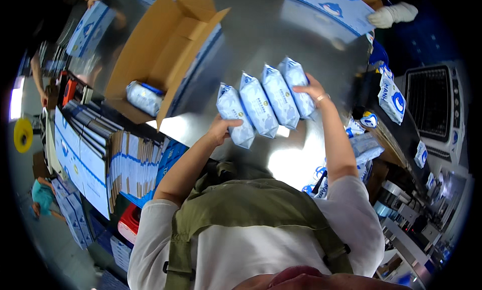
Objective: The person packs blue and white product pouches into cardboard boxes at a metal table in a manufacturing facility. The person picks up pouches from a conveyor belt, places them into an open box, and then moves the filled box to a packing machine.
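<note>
A row of several light blue soft plastic packs [259, 105] with pointed ends stands side by side between my two hands, above the metal table [241, 49]. My left hand [220, 129] presses the leftmost pack, thumb across its face. At the other end, my right hand [313, 90] grips the rightmost pack. To the left, an open cardboard box [145, 54] lies tilted with its brown inside showing. One similar pack [144, 98] lies inside, near its lower end.
Flattened printed cartons [110, 159] are stacked at left. Another blue printed box [331, 9] stands far right, with a co-worker's gloved hand [392, 15] on it. A person's hand holds a box [90, 29] at far left. Loose packs [365, 147] and a conveyor [427, 104] are at right.
</note>
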The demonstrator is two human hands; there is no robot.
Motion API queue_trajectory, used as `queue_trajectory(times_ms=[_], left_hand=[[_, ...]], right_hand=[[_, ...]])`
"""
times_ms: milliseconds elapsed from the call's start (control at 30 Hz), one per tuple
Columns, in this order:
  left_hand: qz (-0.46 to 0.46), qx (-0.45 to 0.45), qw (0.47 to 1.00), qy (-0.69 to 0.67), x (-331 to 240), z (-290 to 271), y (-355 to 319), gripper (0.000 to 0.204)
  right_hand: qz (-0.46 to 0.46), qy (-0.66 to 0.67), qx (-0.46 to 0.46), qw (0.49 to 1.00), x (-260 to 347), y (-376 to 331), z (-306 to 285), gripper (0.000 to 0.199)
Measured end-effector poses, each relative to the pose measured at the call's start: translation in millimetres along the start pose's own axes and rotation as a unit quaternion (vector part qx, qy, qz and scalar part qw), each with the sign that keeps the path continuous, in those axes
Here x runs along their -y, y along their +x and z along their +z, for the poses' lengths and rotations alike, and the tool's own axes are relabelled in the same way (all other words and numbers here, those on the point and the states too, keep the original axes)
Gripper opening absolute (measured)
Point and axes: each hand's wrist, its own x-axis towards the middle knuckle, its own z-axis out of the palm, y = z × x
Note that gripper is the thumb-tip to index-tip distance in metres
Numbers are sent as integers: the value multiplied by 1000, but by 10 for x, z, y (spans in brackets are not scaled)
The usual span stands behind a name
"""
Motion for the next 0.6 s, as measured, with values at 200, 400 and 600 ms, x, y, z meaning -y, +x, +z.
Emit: queue_trajectory(times_ms=[200, 400, 600], left_hand=[[145, 52, 988, -16, -42, -131, -378, 64], [512, -26, 858, -44, -812, -205, -1179, 80], [623, -82, 763, -150, -1531, -822, -908, 69]], right_hand=[[-54, 246, -50, 967, -205, -661, 126, 69], [-354, 302, -70, 882, 1230, -840, 22, 57], [-498, 193, -14, 845, 2480, 300, 451, 50]])
